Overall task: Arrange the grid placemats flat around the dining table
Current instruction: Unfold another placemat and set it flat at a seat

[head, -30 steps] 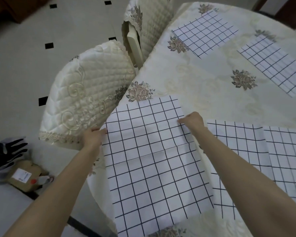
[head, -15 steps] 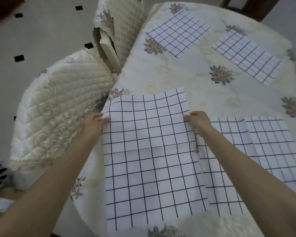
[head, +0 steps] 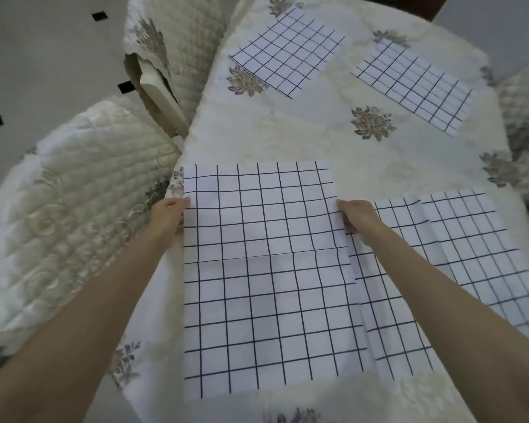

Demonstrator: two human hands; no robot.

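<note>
The left hand [head: 168, 215] has its fingers curled onto the left edge of the near placemat [head: 266, 276], holding that edge. The right hand [head: 356, 215] does the same on the right edge, with its fingers bent over the cloth. The undersides of the fingers are hidden, so how tight each hold is cannot be told for sure.

The near placemat is white with dark lines in squares. It lies mostly flat on the table [head: 303, 138], with a soft fold line across its middle. Its left side sits right at the table's edge.

Just beside it on the right lies a second placemat [head: 458, 257]. The near placemat's right edge lies over the edge of that one, and the right arm crosses above it.

Two more mats lie well apart at the far side: a far left placemat [head: 287, 50] and a far right placemat [head: 413, 87].

The table wears a cream cloth with brown flower patches. A padded cream chair [head: 68, 209] stands close on the left, and another chair [head: 171, 47] stands behind it. A third chair [head: 526, 123] shows at the right edge.
</note>
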